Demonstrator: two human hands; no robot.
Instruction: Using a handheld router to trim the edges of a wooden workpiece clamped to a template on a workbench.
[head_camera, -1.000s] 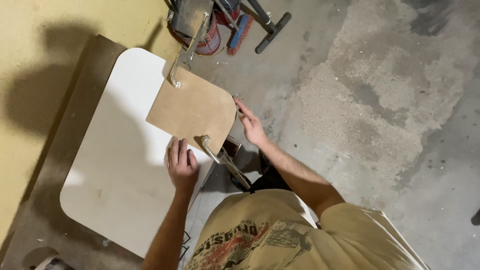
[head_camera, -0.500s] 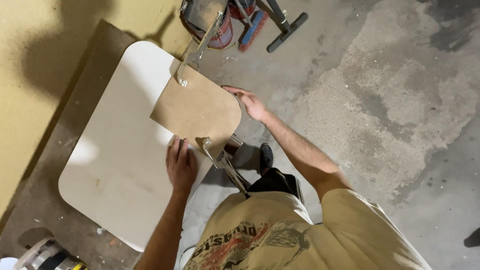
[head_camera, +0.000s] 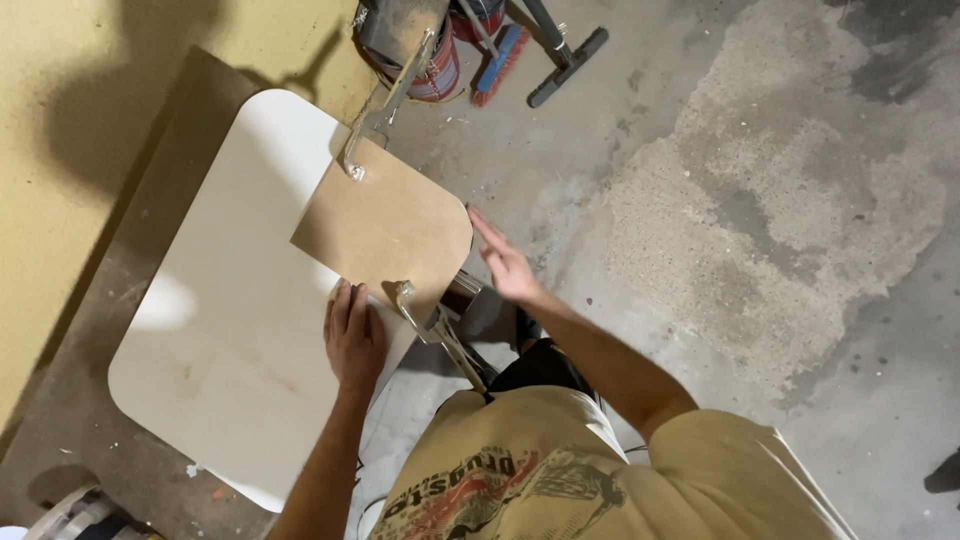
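Note:
A brown hardboard template (head_camera: 385, 230) with rounded corners lies on a large white rounded panel (head_camera: 215, 330). Two metal clamps hold them together, one at the far corner (head_camera: 375, 125) and one at the near edge (head_camera: 435, 330). My left hand (head_camera: 352, 335) rests flat on the white panel, fingertips against the template's near edge. My right hand (head_camera: 505, 262) hovers with fingers extended just off the template's right corner, holding nothing.
The panel leans against a yellow wall (head_camera: 90, 120) above a dark baseboard strip. A red bucket (head_camera: 435, 70), a blue-and-red brush (head_camera: 500, 60) and a black vacuum nozzle (head_camera: 568, 55) sit on the stained concrete floor (head_camera: 760, 220) beyond.
My right hand has lifted off the template's right edge and moved slightly away from it. My left hand stays pressed on the white panel. The view has shifted a little.

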